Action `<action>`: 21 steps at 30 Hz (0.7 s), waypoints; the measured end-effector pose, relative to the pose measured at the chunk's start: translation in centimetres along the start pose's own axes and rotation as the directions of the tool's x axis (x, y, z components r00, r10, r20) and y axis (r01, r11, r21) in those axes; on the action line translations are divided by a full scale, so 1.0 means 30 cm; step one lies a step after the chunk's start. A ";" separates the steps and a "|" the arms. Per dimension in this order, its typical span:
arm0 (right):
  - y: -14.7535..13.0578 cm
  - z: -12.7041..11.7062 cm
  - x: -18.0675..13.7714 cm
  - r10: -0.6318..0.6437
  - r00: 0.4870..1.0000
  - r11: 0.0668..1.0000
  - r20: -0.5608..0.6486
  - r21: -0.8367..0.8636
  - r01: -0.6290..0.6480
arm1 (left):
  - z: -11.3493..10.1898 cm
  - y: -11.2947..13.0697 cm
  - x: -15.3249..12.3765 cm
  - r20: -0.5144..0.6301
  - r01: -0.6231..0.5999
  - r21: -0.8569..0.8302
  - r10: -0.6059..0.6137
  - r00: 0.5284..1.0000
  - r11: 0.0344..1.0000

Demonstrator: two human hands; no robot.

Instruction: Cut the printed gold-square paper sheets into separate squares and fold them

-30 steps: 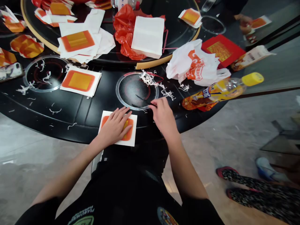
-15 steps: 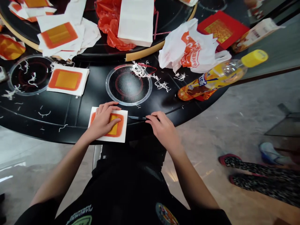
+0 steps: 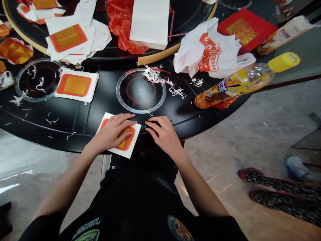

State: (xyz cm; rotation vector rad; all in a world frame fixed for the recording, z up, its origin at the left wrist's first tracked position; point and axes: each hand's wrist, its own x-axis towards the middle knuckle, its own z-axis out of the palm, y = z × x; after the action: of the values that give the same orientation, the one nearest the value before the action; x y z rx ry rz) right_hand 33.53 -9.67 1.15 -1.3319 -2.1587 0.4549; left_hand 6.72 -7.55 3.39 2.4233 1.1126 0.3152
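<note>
On the edge of the black table lies a stack of joss paper (image 3: 134, 140), white sheets with an orange and gold patch. My left hand (image 3: 110, 134) rests flat on top of it, fingers stretched out and pressing it down. Just right of the stack, my right hand (image 3: 164, 134) is low over the table with its fingers around a thin knife (image 3: 143, 127). Only a small dark bit of the knife shows at the paper's right edge; the rest is hidden by my fingers or the paper. A second neat stack of joss paper (image 3: 76, 85) lies farther back on the left.
White paper shreds (image 3: 152, 75) lie by the round hotplate (image 3: 141, 90). A drink bottle (image 3: 247, 80), a white plastic bag (image 3: 208, 50) and a red packet (image 3: 248, 28) stand or lie at the right. Loose papers and a red bag (image 3: 122, 25) lie on the turntable. A person's legs (image 3: 283, 190) show at right.
The paper stack has turned clockwise under my left hand. My right hand has moved left, up to the paper's edge, and the knife's blade, visible before, is now mostly hidden.
</note>
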 end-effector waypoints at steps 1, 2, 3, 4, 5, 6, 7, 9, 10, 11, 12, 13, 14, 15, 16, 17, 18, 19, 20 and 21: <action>-0.003 0.006 -0.004 0.014 1.000 1.000 -0.012 0.012 -0.014 | 0.008 0.013 -0.008 -0.020 -0.013 0.060 0.014 1.000 0.998; -0.005 0.012 -0.008 0.028 0.999 0.999 -0.023 0.020 -0.028 | 0.018 0.029 -0.018 -0.040 -0.019 0.118 0.024 0.999 0.993; -0.005 0.018 -0.012 0.040 0.999 0.999 -0.031 0.028 -0.039 | 0.032 0.045 -0.029 -0.055 -0.025 0.164 0.034 0.998 0.986; -0.003 0.022 -0.016 0.046 0.998 0.998 -0.041 0.038 -0.045 | 0.046 0.060 -0.042 -0.063 -0.031 0.191 0.044 0.997 0.981; 0.001 0.025 -0.019 0.050 0.998 0.998 -0.050 0.049 -0.048 | 0.061 0.074 -0.054 -0.061 -0.041 0.203 0.055 0.997 0.978; 0.005 0.028 -0.023 0.053 0.997 0.997 -0.059 0.060 -0.050 | 0.076 0.085 -0.066 -0.054 -0.054 0.208 0.066 0.996 0.977; 0.011 0.029 -0.026 0.055 0.996 0.996 -0.071 0.070 -0.050 | 0.088 0.092 -0.077 -0.046 -0.063 0.217 0.074 0.996 0.974; 0.022 0.030 -0.031 0.049 0.993 0.996 -0.108 0.083 -0.040 | 0.107 0.097 -0.095 -0.031 -0.073 0.261 0.084 0.996 0.963; 0.027 0.030 -0.034 0.038 0.991 0.996 -0.131 0.086 -0.027 | 0.112 0.097 -0.102 -0.020 -0.080 0.291 0.089 0.996 0.953; 0.030 0.030 -0.035 0.024 0.988 0.996 -0.154 0.085 -0.011 | 0.115 0.095 -0.106 -0.007 -0.091 0.320 0.098 0.995 0.943; 0.032 0.030 -0.037 0.008 0.984 0.997 -0.177 0.081 0.007 | 0.117 0.093 -0.109 0.005 -0.103 0.344 0.108 0.994 0.933; 0.032 0.030 -0.037 -0.008 0.981 0.997 -0.195 0.076 0.023 | 0.116 0.091 -0.110 0.015 -0.115 0.362 0.118 0.993 0.925; 0.031 0.031 -0.037 -0.019 0.978 0.997 -0.208 0.071 0.034 | 0.115 0.090 -0.111 0.024 -0.127 0.375 0.127 0.992 0.918; 0.030 0.031 -0.036 -0.026 0.976 0.997 -0.217 0.068 0.042 | 0.113 0.089 -0.110 0.035 -0.138 0.383 0.135 0.990 0.913; 0.027 0.031 -0.034 -0.030 0.974 0.997 -0.223 0.068 0.047 | 0.110 0.088 -0.110 0.045 -0.147 0.388 0.141 0.989 0.910; 0.025 0.032 -0.032 -0.032 0.973 0.996 -0.227 0.070 0.049 | 0.107 0.087 -0.109 0.057 -0.157 0.391 0.146 0.988 0.907; 0.022 0.033 -0.029 -0.030 0.973 0.996 -0.228 0.073 0.047 | 0.103 0.087 -0.108 0.071 -0.168 0.392 0.152 0.986 0.905; 0.020 0.034 -0.026 -0.024 0.974 0.996 -0.224 0.075 0.042 | 0.100 0.086 -0.107 0.085 -0.179 0.391 0.158 0.984 0.903; 0.018 0.035 -0.023 -0.018 0.976 0.996 -0.218 0.076 0.036 | 0.097 0.085 -0.106 0.097 -0.189 0.390 0.164 0.982 0.901; 0.017 0.036 -0.020 -0.014 0.977 0.997 -0.212 0.076 0.031 | 0.095 0.084 -0.106 0.107 -0.197 0.388 0.168 0.980 0.900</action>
State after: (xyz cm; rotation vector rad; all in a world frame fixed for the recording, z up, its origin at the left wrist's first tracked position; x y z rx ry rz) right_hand 33.45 -9.98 -0.16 -1.2521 -1.9590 0.3678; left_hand 7.42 -12.28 2.09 2.8826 0.9947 0.0599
